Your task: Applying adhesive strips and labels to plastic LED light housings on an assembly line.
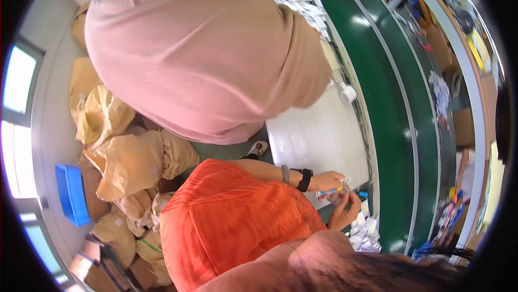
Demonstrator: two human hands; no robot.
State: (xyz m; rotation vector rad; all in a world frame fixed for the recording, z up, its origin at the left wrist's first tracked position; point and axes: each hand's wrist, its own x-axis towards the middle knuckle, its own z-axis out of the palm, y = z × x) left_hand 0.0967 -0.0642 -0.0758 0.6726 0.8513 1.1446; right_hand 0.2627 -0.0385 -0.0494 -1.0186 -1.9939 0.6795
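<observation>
- Fingers of my left hand [326, 181], below the black wristband [305, 180], look curled round a small clear piece [339, 197] with bits of blue and yellow about it; its exact kind is too small to tell.
- My right hand [344, 214] meets it from the other side, fingers bent; I cannot tell whether they grip or merely touch.
- The piece is up between my two hands, over the edge of the white tabletop [318, 135] nearest the green belt [386, 130].
- To do this well, I'd let the left fingers hold steady and the right ones make the fine adjustments, pressing lightly, since something so thin and clear probably creases or slips.
- Wrists low and both thumbs in sight would help me judge the edges.
- Loose white pieces [366, 235] lie just beside my right hand, so a dropped one could easily get lost there; I'd tuck my elbow in.
- My co-worker in pink [205, 54] stands close on my left, so small movements suit best.
</observation>
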